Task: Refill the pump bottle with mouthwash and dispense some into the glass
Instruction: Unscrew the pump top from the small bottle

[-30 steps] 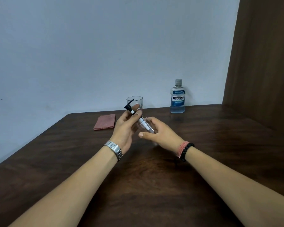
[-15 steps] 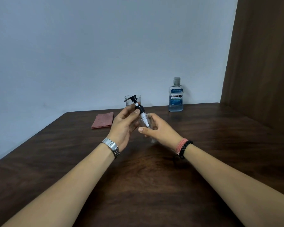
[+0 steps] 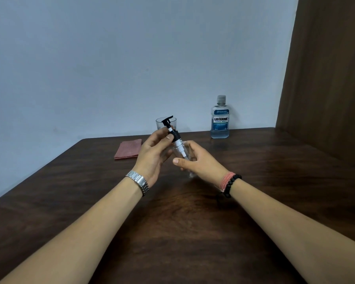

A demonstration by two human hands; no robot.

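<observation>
Dark wooden table [image 3: 90, 181]. Listerine bottle [image 3: 220, 117] upright at far edge, right of glass [image 3: 161, 125]. Nearer than glass, right hand [image 3: 201, 160] curled round clear pump bottle [image 3: 181, 152]; left hand [image 3: 154, 152] pinching black pump head [image 3: 171, 128], lifted partway out, tilted. Pink cloth [image 3: 128, 151] left of glass.

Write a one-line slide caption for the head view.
Left hand lifts the pump head from the clear bottle held by the right hand; mouthwash waits behind.

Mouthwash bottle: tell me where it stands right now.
In the head view the mouthwash bottle stands upright, capped, at the table's far edge against the wall, right of the glass and beyond both hands.
</observation>
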